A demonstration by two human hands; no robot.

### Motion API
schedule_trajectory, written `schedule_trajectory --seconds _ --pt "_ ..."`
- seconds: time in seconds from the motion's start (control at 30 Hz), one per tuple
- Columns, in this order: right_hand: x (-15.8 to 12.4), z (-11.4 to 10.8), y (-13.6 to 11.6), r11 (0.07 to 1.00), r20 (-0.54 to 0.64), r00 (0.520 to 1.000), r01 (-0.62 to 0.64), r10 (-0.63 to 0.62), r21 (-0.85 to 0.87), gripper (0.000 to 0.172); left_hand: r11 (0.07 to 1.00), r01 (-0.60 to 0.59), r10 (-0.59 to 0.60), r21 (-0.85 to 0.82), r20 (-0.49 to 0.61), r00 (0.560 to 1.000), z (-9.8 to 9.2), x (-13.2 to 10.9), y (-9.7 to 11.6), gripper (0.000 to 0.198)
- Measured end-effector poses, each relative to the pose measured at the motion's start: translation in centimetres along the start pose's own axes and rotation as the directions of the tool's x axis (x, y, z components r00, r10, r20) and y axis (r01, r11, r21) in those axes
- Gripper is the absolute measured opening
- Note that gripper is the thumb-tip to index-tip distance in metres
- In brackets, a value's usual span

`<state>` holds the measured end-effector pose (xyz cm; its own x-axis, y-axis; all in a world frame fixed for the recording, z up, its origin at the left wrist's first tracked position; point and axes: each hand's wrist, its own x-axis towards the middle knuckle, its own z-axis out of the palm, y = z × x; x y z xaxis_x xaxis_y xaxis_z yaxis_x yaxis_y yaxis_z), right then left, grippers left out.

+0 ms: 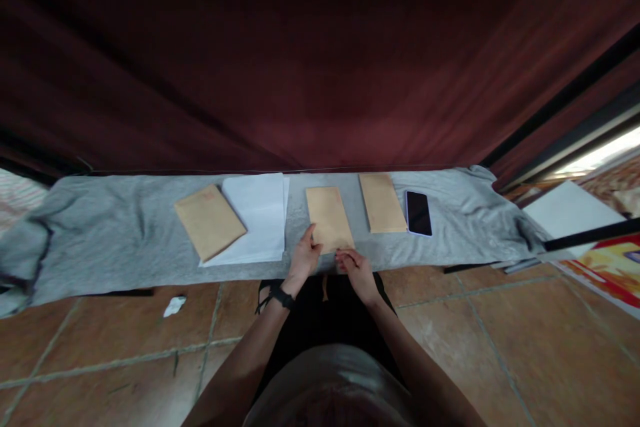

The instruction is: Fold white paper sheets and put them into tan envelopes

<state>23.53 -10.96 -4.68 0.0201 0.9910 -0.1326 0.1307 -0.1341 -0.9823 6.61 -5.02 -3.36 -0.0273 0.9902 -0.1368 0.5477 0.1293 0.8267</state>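
A brown paper envelope (329, 213) lies on the grey cloth in front of me, its near end towards my body. My left hand (304, 257) grips its lower left edge, with the thumb on top near the bottom. At the lower right corner, the bent fingers of my right hand (356, 272) are closed on the envelope's near edge. To the right lies a second brown envelope (383, 203). On the left, a stack of brown envelopes (210, 221) rests partly on white paper sheets (263, 217).
A phone (419, 213) with a dark screen lies right of the envelopes. The grey cloth (125, 227) covers a narrow table against a dark red curtain (320, 80). A white board (573, 213) leans at the right end. A crumpled white scrap (175, 305) is on the tiled floor.
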Motion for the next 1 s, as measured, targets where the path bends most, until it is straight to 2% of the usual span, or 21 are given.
schedule_trajectory --seconds 0.03,0.07,0.13,0.23,0.3,0.33,0.4,0.47,0.5,0.73,1.0 --pt "0.0 -0.4 0.1 0.976 -0.045 0.990 0.125 -0.135 -0.181 0.033 0.999 0.000 0.000 0.045 0.018 1.000 -0.3 0.0 0.1 0.061" --pt "-0.1 -0.9 0.2 0.908 -0.041 0.965 0.229 -0.259 -0.350 0.035 0.996 -0.002 -0.001 0.091 0.029 1.000 -0.5 -0.1 0.3 0.059" --pt "0.0 -1.5 0.4 0.717 0.081 0.910 0.373 -0.406 -0.589 0.039 0.977 -0.011 0.005 0.213 0.029 1.000 -0.8 -0.5 0.6 0.055" --pt "0.1 -2.0 0.8 0.488 0.266 0.857 0.477 -0.441 -0.731 0.045 0.894 -0.076 0.116 0.442 -0.063 0.991 -0.6 -1.4 1.1 0.046" --pt "0.1 -2.1 1.2 0.415 0.307 0.842 0.497 -0.445 -0.762 0.048 0.824 -0.218 0.283 0.522 -0.047 0.958 0.0 -1.8 1.3 0.043" --pt "0.1 -2.0 1.4 0.400 0.309 0.837 0.499 -0.452 -0.769 0.048 0.782 -0.327 0.375 0.530 0.019 0.927 0.3 -1.8 1.3 0.043" --pt "0.0 -1.8 1.8 0.390 0.295 0.831 0.497 -0.472 -0.775 0.048 0.684 -0.539 0.509 0.491 0.209 0.835 1.0 -1.7 1.3 0.046" --pt "0.0 -1.6 2.0 0.391 0.273 0.828 0.489 -0.490 -0.780 0.048 0.609 -0.653 0.552 0.450 0.352 0.756 1.6 -1.1 1.0 0.050" --pt "0.0 -1.6 2.1 0.393 0.266 0.828 0.486 -0.494 -0.781 0.047 0.592 -0.672 0.551 0.444 0.386 0.740 1.8 -0.7 0.9 0.053" --pt "0.0 -1.5 1.9 0.411 0.260 0.842 0.472 -0.472 -0.780 0.046 0.558 -0.699 0.527 0.447 0.460 0.714 1.8 3.8 0.8 0.056" --pt "0.1 -1.7 1.1 0.434 0.267 0.856 0.465 -0.443 -0.771 0.048 0.570 -0.662 0.537 0.486 0.389 0.748 2.3 9.3 1.3 0.057"
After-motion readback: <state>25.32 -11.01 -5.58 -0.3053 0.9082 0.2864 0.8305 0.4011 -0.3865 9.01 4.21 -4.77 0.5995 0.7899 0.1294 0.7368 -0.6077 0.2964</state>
